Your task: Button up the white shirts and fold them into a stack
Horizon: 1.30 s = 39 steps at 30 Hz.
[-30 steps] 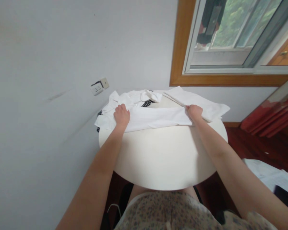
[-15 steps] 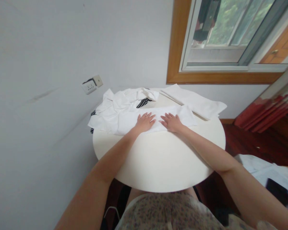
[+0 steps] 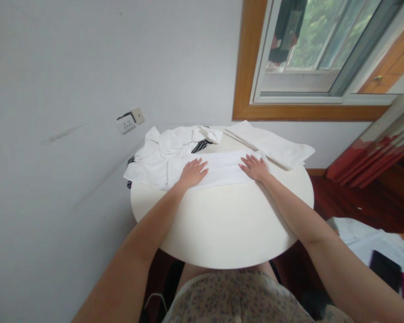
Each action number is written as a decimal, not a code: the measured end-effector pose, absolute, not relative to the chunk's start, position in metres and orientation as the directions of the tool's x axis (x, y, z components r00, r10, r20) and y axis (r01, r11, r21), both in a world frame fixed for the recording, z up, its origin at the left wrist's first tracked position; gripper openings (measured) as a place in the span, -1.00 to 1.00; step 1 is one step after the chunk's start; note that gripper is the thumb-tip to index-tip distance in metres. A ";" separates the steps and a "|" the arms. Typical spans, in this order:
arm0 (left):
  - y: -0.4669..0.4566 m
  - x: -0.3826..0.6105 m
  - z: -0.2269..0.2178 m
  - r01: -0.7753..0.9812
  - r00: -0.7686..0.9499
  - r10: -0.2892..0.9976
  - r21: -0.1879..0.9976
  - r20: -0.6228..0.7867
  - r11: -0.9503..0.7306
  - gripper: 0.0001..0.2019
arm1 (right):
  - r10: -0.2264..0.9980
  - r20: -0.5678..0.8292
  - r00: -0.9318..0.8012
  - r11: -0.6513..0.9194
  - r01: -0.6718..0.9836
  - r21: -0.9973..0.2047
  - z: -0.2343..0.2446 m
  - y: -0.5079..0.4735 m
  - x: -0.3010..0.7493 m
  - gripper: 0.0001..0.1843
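A folded white cloth lies as a long strip across the round white table. My left hand rests flat on its left part, fingers spread. Near the right end of the strip, my right hand also lies flat with its fingers apart. Left of the strip is a crumpled white cloth, with black-and-white striped fabric showing beneath it. Whether the crumpled cloth and the strip are one piece, I cannot tell. Another folded white cloth lies at the table's back right.
The table stands against a white wall with a socket on the left. A wood-framed window is behind. Red and cream curtains hang at the right. Lower right, a dark phone-like object lies on a white-covered surface.
My hands have slid apart along the cloth strip, the left one leftward and the right one rightward. The other cloths stay where they were.
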<state>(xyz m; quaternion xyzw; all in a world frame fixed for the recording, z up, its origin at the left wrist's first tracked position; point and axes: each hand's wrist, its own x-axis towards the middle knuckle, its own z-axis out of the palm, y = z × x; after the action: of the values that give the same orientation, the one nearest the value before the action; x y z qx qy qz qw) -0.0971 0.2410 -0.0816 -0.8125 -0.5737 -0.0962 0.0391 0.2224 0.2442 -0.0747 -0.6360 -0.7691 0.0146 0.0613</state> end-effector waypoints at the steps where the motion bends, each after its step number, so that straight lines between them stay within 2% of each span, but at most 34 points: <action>1: 0.240 -0.100 -0.081 0.941 0.323 0.924 0.039 0.206 -0.337 -0.46 | 0.983 0.077 -0.164 0.171 0.980 -0.100 -0.075 0.245 0.227 -0.27; 10: 0.226 -0.133 -0.076 0.942 0.332 0.910 -0.041 0.250 -0.332 -0.47 | 0.992 0.090 -0.088 0.099 0.987 -0.123 -0.078 0.249 0.240 -0.23; 19: 0.228 -0.134 -0.082 0.967 0.245 0.940 0.011 0.239 -0.255 -0.45 | 0.989 0.102 -0.103 0.115 0.986 -0.123 -0.083 0.251 0.242 -0.22; 23: 0.225 -0.134 -0.079 0.957 0.281 0.915 -0.010 0.289 -0.291 -0.47 | 0.991 0.096 -0.097 0.109 0.987 -0.122 -0.080 0.247 0.240 -0.22; 28: 0.207 -0.127 -0.065 0.960 0.265 0.886 -0.016 0.380 -0.280 -0.61 | 0.995 0.071 -0.066 0.073 0.991 -0.108 -0.078 0.233 0.240 -0.22; 33: 0.180 -0.119 -0.045 0.938 0.346 0.842 -0.135 0.415 -0.319 -0.59 | 0.994 0.098 -0.046 0.054 0.996 -0.077 -0.081 0.213 0.243 -0.26; 35: 0.173 -0.125 -0.035 0.953 0.303 0.844 -0.170 0.443 -0.253 -0.57 | 0.985 0.157 -0.072 0.082 0.995 -0.059 -0.079 0.205 0.244 -0.32; 37: 0.171 -0.139 -0.023 0.979 0.186 0.869 -0.158 0.459 -0.126 -0.58 | 0.965 0.245 -0.093 0.106 0.993 -0.044 -0.074 0.198 0.246 -0.40; 39: 0.174 -0.155 -0.013 0.991 0.044 0.910 -0.133 0.412 0.012 -0.58 | 0.946 0.322 -0.046 0.070 0.996 -0.063 -0.066 0.193 0.249 -0.43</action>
<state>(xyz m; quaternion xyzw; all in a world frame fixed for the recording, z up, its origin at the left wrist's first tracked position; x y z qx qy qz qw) -0.1555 0.1743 -0.0132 -0.6951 -0.6838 -0.1027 0.1965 0.2487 0.1932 -0.0656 -0.6760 -0.7178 -0.0887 0.1408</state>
